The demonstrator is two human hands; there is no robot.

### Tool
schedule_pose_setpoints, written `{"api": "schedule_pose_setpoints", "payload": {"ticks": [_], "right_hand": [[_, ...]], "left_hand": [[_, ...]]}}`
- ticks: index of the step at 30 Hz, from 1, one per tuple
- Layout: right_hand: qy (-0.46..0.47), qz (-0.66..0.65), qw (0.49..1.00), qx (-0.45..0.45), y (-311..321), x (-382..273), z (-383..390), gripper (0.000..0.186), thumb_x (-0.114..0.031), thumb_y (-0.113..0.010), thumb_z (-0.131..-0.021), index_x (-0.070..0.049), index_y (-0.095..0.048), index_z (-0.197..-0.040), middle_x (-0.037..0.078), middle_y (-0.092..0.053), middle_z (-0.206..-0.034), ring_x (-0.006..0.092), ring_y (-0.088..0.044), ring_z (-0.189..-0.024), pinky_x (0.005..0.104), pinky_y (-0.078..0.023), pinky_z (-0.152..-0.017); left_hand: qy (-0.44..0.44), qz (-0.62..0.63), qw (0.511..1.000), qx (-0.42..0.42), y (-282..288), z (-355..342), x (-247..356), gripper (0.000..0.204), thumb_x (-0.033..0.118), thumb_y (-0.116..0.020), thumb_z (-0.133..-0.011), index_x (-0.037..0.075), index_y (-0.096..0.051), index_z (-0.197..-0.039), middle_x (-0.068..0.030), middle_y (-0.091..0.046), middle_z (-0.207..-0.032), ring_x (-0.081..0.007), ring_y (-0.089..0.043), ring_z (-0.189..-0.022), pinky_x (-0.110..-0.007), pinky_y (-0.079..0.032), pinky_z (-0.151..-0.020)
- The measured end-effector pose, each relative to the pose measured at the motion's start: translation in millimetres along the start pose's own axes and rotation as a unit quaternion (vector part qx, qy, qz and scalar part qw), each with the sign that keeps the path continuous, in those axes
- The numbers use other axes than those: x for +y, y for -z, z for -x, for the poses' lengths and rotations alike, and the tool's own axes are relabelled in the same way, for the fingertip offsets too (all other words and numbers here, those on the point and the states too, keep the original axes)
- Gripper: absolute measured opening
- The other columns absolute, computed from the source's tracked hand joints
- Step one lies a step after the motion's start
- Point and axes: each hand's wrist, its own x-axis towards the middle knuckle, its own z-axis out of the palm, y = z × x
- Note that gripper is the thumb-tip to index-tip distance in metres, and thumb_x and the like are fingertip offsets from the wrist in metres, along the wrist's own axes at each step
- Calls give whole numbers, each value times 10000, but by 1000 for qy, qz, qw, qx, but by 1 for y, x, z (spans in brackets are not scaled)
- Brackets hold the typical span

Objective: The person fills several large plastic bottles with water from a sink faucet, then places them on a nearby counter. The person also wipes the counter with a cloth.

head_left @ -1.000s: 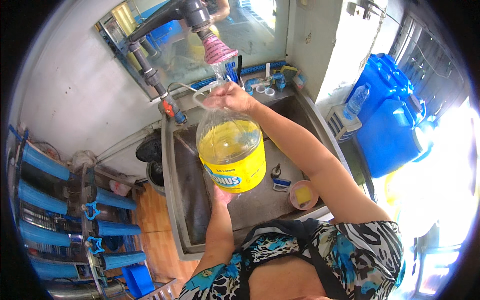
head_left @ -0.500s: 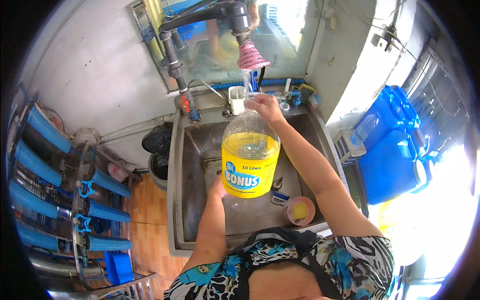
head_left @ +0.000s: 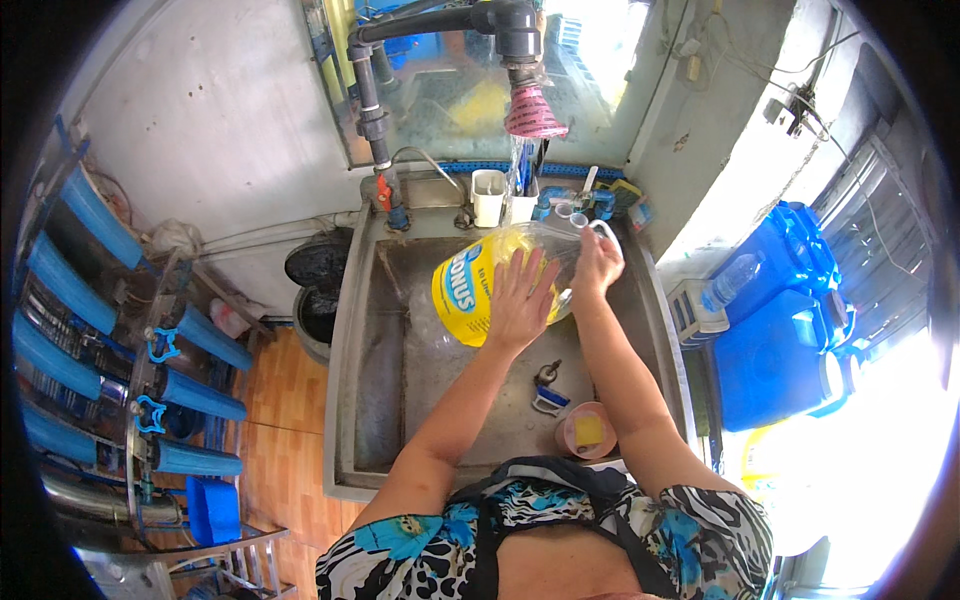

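Over the sink, a large clear plastic jug with a yellow label lies tilted on its side, its neck toward the right. My left hand rests flat against the label with fingers spread. Closed around the white carry handle by the neck is my right hand. Water runs from the pink-wrapped spout down behind the jug; whether it strikes the jug, I cannot tell.
In the sink's near right part sit a pink bowl with a yellow sponge and a blue-and-white brush. White holders stand on the back ledge. Blue containers are at right, blue filter tubes at left.
The jug has gone from upright under the stream to tipped sideways. My left hand has shifted from its lower side onto the label; my right hand has moved right and down.
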Motion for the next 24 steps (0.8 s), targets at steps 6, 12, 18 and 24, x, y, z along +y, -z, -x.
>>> {"api": "schedule_pose_setpoints", "payload": {"ticks": [6, 12, 18, 24], "right_hand": [[-143, -146, 978, 45, 78, -24, -26, 198, -206, -759, -818, -67, -648, -903, 19, -626, -752, 99, -568, -615, 212, -382, -517], [-302, -234, 924, -10, 131, 15, -45, 229, -272, -684, -875, -99, -625, -1013, 37, -623, -856, 201, -596, -749, 323, -422, -616], [-332, -291, 897, -35, 149, 104, -31, 288, -340, -614, -913, -85, -602, -1047, 62, -619, -876, 260, -607, -833, 463, -486, -796], [-442, -385, 801, -123, 139, 127, 34, 530, -419, -310, -986, -68, -554, -1301, 122, -599, -1311, 328, -557, -1200, 494, -415, -1032]], "left_hand": [[225, 60, 961, 150, 1, 43, -93, 598, 412, -456, -965, 96, -403, -1470, -202, -316, -1542, -415, -262, -1427, -597, -162, -1125], [520, 568, 615, -171, 47, 44, -176, 969, 804, -355, -847, 171, -197, -1564, -107, -156, -1624, -330, -64, -1496, -553, -2, -1163], [506, 617, 562, -219, 67, -3, -165, 1035, 846, -305, -833, 137, -136, -1567, -97, -47, -1639, -317, -52, -1496, -569, -62, -1160], [347, 474, 776, -228, 24, -85, -143, 783, 597, -374, -984, 12, -253, -1490, -167, -406, -1473, -294, -444, -1322, -359, -372, -1049]]}}
